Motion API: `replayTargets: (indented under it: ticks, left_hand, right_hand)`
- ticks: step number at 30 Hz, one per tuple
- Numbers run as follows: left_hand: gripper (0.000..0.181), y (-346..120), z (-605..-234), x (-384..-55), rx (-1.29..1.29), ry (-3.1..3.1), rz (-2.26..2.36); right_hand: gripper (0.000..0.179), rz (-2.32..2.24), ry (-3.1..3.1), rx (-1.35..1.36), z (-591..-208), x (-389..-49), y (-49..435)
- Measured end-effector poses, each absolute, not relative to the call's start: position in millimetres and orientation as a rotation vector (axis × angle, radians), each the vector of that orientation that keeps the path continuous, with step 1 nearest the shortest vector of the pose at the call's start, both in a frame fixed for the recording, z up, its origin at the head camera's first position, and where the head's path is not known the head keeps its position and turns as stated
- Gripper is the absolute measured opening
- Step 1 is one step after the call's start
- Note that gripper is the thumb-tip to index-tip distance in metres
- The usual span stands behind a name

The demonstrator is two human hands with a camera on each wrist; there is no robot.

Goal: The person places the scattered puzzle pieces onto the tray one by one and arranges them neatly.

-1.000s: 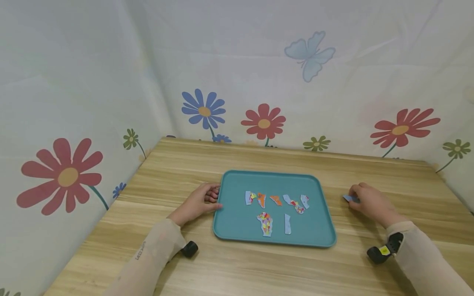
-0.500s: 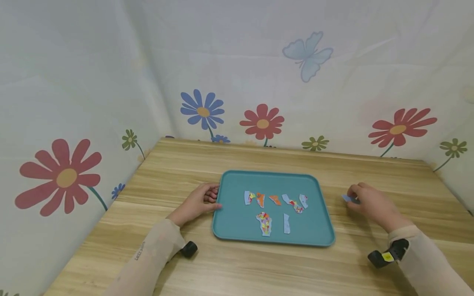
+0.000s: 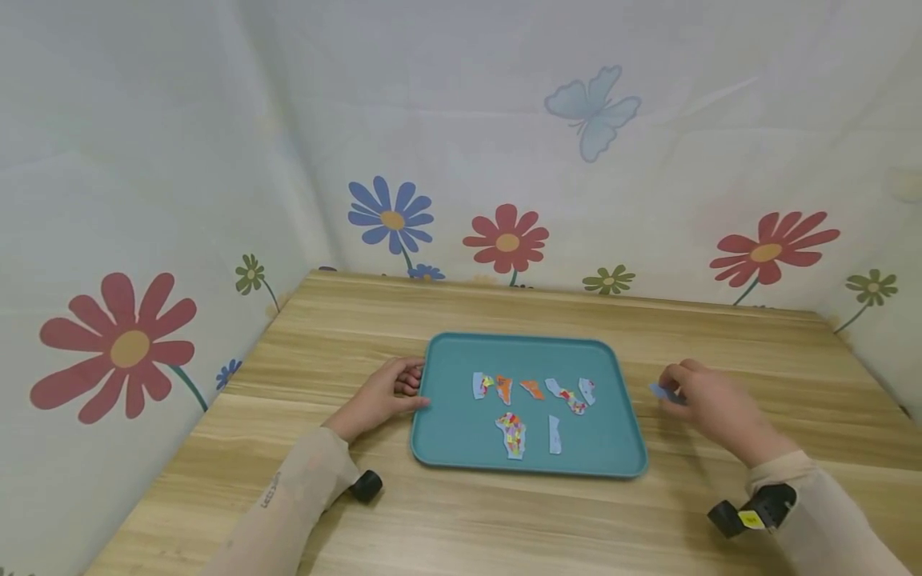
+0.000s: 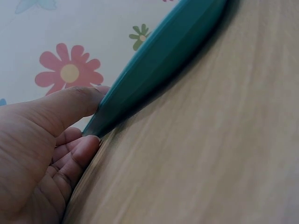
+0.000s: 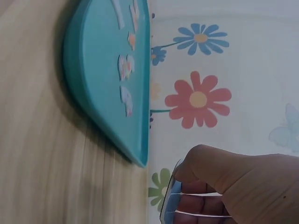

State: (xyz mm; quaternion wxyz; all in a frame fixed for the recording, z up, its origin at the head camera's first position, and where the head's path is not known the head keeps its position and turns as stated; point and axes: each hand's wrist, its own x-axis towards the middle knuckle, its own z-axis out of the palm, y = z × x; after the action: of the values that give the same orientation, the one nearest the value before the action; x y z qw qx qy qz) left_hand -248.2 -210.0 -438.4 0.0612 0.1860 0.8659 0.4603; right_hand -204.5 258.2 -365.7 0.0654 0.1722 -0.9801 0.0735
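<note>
My left hand (image 3: 382,396) holds the left edge of a teal tray (image 3: 461,440). In the left wrist view, its thumb presses on the tray's rim (image 4: 154,65) and the fingers curl against the side below. To the right of the tray, my right hand (image 3: 716,408) pinches a light-blue flat piece (image 5: 172,198) between thumb and fingers. Several irregular cut pieces lie apart on the tray: an orange one (image 3: 532,390), a multicoloured one (image 3: 511,436), a narrow light-blue strip (image 3: 555,434), and a light-blue piece with coloured patches (image 3: 567,396) among them.
The tray rests on a wood-grain table (image 3: 504,520). A white cloth backdrop (image 3: 446,96) printed with flowers and a butterfly stands behind the table and along its left side. A black wrist camera (image 3: 727,520) sits under the right forearm.
My right hand has moved slightly left, closer to the tray, with the light-blue piece in its fingers. The left hand stays on the tray's edge. The head view has shifted slightly.
</note>
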Motion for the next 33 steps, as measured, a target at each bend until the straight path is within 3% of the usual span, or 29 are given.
replayTargets:
  ticks: [33]
  left_hand:
    - [0.068,-208,-437,-247,0.565,2.609,1.426]
  right_hand:
    - [0.013,0.217,-2.881,0.717,-371,-181,191]
